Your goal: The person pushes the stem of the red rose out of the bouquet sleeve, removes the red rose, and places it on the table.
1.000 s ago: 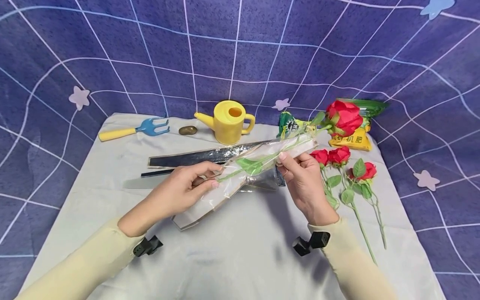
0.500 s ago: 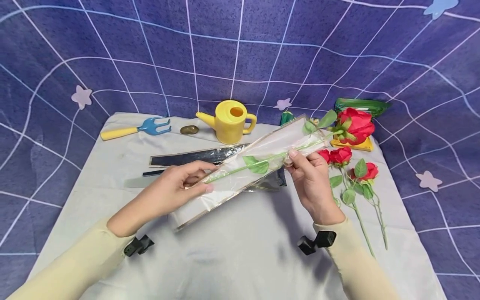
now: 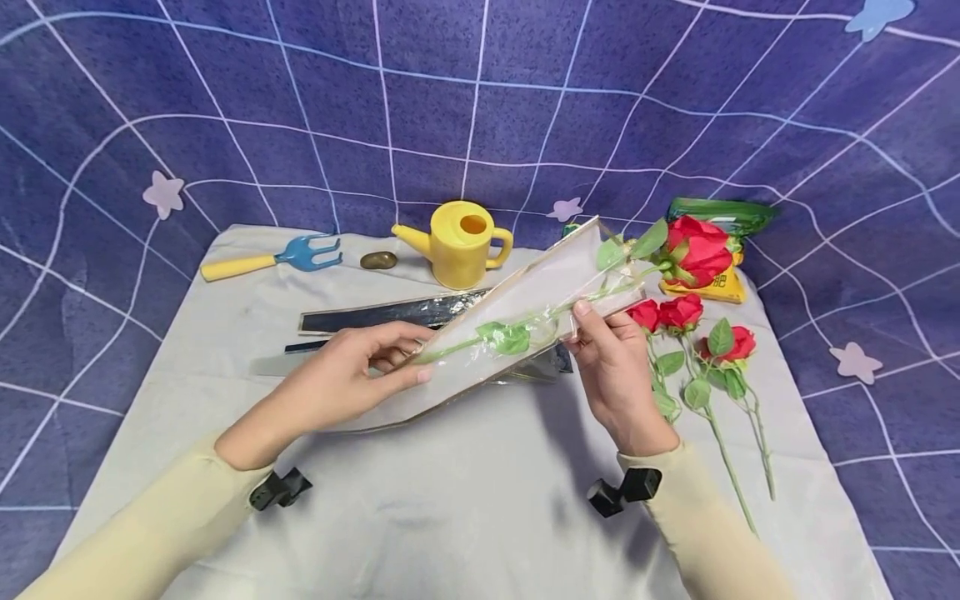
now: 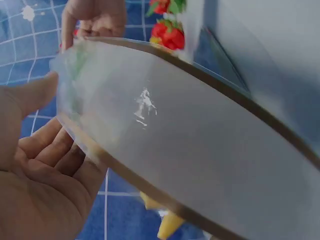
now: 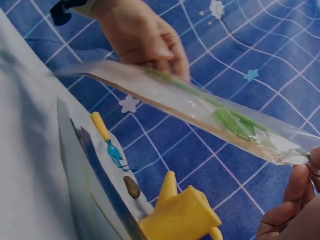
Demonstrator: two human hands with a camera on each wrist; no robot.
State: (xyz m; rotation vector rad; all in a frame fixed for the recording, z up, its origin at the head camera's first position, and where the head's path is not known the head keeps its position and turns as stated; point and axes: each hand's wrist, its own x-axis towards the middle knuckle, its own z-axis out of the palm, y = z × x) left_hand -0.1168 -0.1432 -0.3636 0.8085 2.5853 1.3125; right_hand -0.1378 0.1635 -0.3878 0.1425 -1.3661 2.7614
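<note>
A red rose lies with its green stem and leaf inside a clear and white flower sleeve with thin gold edging. Its bloom sticks out past the sleeve's upper right end. My left hand pinches the sleeve around the lower stem, thumb in front and fingers behind. Higher up, near the open end, my right hand pinches the sleeve's lower edge between thumb and fingers. Held in the air, the sleeve slants up to the right. The left wrist view shows its wide white face running away from the left palm.
Dark flat sleeves lie behind the hands. Along the back stand a blue hand fork, a brown stone, a yellow watering can and a yellow fertilizer bag. Several red roses lie at right.
The sleeve shifts right, then slightly back, opening wider at its upper end. More of the stem sits inside its white face. My left hand has moved slightly left along it.
</note>
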